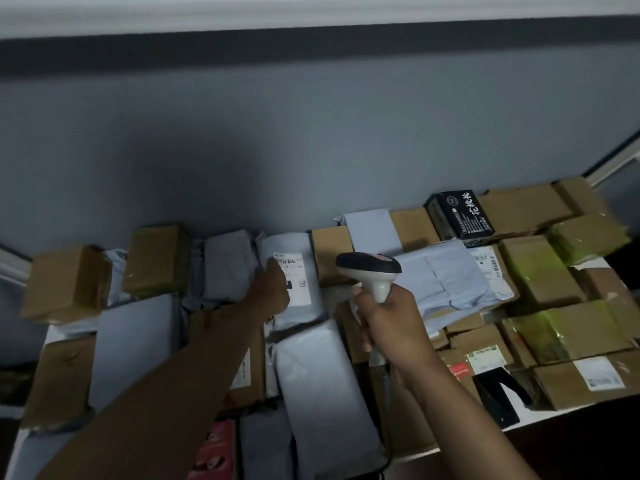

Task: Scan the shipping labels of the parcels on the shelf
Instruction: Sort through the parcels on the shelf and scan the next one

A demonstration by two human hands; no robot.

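A grey poly-bag parcel (294, 244) lies at the back middle of the shelf, and its white shipping label (296, 275) faces up. My left hand (272, 292) rests on this parcel and covers the label's left part; whether its fingers grip the bag cannot be seen. To the right, my right hand (388, 323) grips the handle of a white barcode scanner (372, 268) with a dark head. The scanner's head points left toward the labelled parcel, a short gap away from it.
Brown cardboard boxes (540, 271) and more grey poly bags (325, 386) crowd the white shelf (536, 415). A black printed box (460, 213) stands at the back right. A grey wall (311, 133) rises right behind the parcels. Several boxes at the right carry labels.
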